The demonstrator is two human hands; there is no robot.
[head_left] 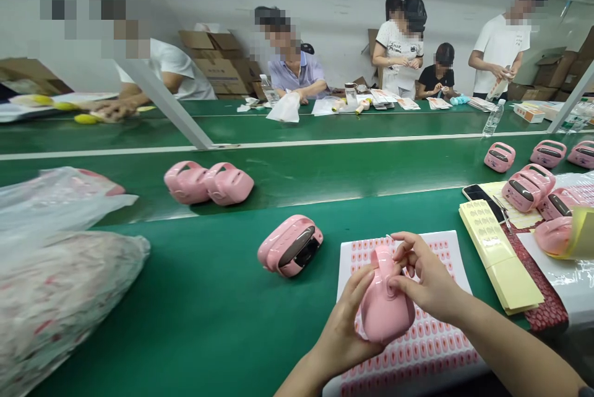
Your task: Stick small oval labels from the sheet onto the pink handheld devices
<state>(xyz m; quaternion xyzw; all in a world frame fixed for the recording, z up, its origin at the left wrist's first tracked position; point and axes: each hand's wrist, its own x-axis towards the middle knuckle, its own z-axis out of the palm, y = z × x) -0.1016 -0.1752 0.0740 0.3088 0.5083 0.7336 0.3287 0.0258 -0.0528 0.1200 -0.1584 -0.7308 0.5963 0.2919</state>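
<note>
My left hand (346, 323) cups a glossy pink plastic device (385, 310) from below and the left. My right hand (424, 279) is closed over its top, fingertips pinched and pressing on the upper part near the handle. Both hands hover over a white sheet of small pink stickers (445, 245) lying on the green table. A second pink device (291, 245) with a dark glossy panel lies just to the left of the sheet.
Two pink devices (208, 182) ride the green conveyor belt (325, 168); several more (529, 187) lie at the right, by a yellow sticker pad (501, 261) and a phone (480, 194). Plastic bags (55, 286) fill the left. Several people work across the far table.
</note>
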